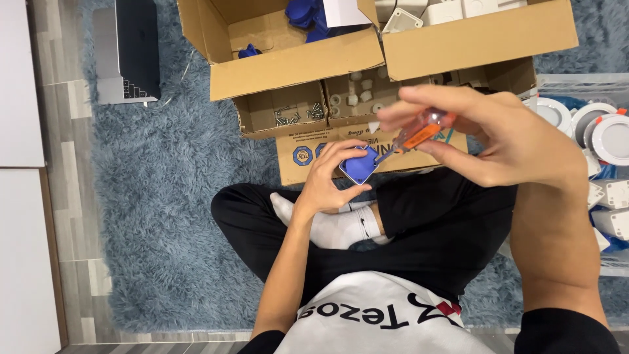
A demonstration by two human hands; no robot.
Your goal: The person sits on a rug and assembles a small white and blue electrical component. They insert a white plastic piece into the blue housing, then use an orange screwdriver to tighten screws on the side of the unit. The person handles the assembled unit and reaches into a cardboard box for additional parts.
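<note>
A person sits cross-legged on a shaggy blue-grey rug (pixel 177 216), seen from above. The left hand (pixel 327 180), near the middle of the frame, curls its fingers and thumb around a small blue square cover (pixel 359 165) and holds it just above the knees. The right hand (pixel 498 134), to the right of centre and closer to the camera, grips a screwdriver (pixel 413 136) with an orange and clear handle between thumb and fingers; its thin shaft slants down to the left, and the tip meets a corner of the blue cover.

Just beyond the hands, in the upper middle of the frame, stand open cardboard boxes (pixel 295 65). A low compartment in front holds a heap of screws (pixel 298 113), and the one beside it holds small white plastic fittings (pixel 357 92). More blue parts (pixel 304 13) lie in the box at the top. A laptop (pixel 128 52) rests on the rug in the upper left. Round white lamps (pixel 609 134) lie at the right edge.
</note>
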